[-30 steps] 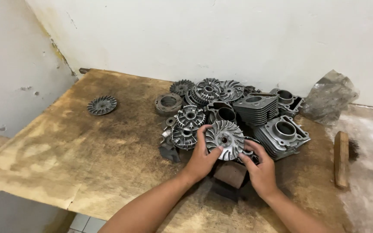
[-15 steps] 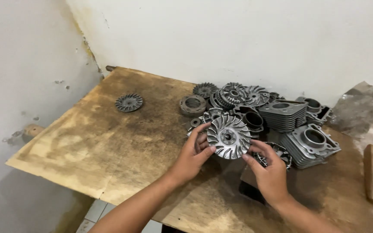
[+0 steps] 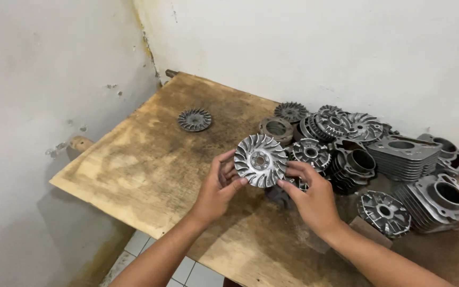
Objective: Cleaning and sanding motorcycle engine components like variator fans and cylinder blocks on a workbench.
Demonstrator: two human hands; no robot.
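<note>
Both hands, left [image 3: 220,187] and right [image 3: 314,199], hold a finned disc [image 3: 261,160] (silver, tilted up) above the surface [image 3: 150,159], near piled parts [image 3: 378,154].

The left half of the table [image 3: 134,165] is bare wood, open to a hand, with only one small finned disc [image 3: 194,119] lying alone near the back. The right half is crowded: a pile of discs [image 3: 336,125], a ring [image 3: 275,128] and finned cylinders [image 3: 405,157] packed close, some touching, leaving hardly any gaps. A disc [image 3: 384,211] lies flat near the front edge. Walls [image 3: 54,79] close the left and back; whether room remains behind the pile is unclear.
</note>
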